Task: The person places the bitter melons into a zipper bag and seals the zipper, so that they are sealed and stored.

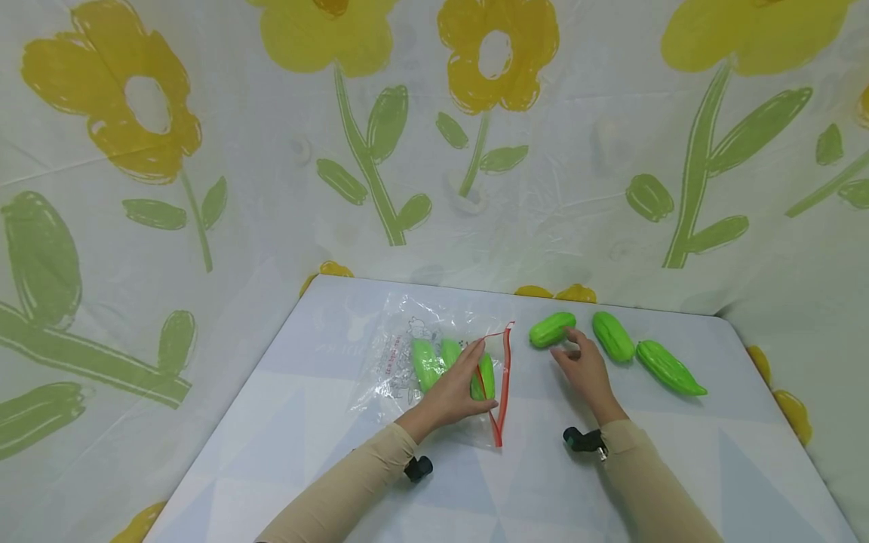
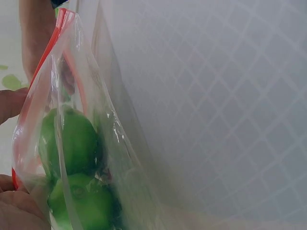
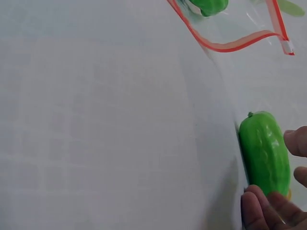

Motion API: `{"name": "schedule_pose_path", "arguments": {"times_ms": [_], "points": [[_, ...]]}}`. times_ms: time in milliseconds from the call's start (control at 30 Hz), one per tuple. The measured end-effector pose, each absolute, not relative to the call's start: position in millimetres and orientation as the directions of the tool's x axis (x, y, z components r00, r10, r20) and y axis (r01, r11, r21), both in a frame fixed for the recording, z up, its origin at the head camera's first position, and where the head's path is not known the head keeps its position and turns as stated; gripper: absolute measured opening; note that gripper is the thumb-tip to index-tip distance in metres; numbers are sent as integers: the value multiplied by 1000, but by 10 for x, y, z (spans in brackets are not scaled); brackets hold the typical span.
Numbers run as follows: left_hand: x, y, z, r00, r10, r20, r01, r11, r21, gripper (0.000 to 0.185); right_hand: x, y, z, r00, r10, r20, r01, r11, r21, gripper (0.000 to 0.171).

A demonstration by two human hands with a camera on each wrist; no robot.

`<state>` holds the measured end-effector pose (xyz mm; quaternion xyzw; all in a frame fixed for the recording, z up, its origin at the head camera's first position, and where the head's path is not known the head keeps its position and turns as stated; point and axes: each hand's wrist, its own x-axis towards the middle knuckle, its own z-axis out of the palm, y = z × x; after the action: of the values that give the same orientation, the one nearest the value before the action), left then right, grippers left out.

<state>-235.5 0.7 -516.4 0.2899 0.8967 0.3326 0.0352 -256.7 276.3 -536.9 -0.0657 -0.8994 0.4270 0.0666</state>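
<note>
A clear zip bag (image 1: 434, 362) with a red seal strip is laid toward the far edge of the pale table (image 1: 285, 452), left of the table's middle. Its mouth is turned to the right and is held open by the left hand (image 1: 455, 392), whose fingers (image 2: 10, 103) and thumb are pinched on the upper lip of the opening, as is seen in the left wrist view. Green toy cucumbers (image 2: 72, 143) are seen inside the bag, lying side by side just behind the mouth.

To the right of the bag's mouth, near the far edge, a loose green cucumber (image 1: 552, 329) is lying on the table. It is being touched by the right hand (image 1: 584, 366); in the right wrist view the fingertips (image 3: 259, 211) are curled against its near end and side, but whether it is fully gripped cannot be told. The cucumber rests flat on the table, apart from the bag.

Further toward the right edge, two more cucumbers (image 1: 613, 336) (image 1: 668, 368) are lying side by side, untouched.

A flower-printed curtain (image 1: 204, 151) is hung behind the table.
</note>
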Motion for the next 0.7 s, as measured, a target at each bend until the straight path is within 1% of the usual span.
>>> {"name": "schedule_pose_path", "arguments": {"times_ms": [133, 333, 567, 700], "points": [[-2360, 7, -5163, -826, 547, 135, 502, 606, 617, 108, -2651, 2776, -5372, -980, 193, 56, 76, 612, -787, 69], [-2370, 9, -5179, -830, 545, 118, 490, 613, 620, 108, -2747, 2759, -5380, -979, 199, 53, 87, 632, -770, 73], [-2366, 6, -5176, -832, 543, 115, 486, 611, 625, 107, -2810, 2694, -5316, -973, 228, -38, 177, 629, -757, 79], [-2366, 3, -5179, -832, 542, 116, 485, 609, 627, 107, -2854, 2663, -5300, -965, 256, -62, 212, 616, -759, 83]]}}
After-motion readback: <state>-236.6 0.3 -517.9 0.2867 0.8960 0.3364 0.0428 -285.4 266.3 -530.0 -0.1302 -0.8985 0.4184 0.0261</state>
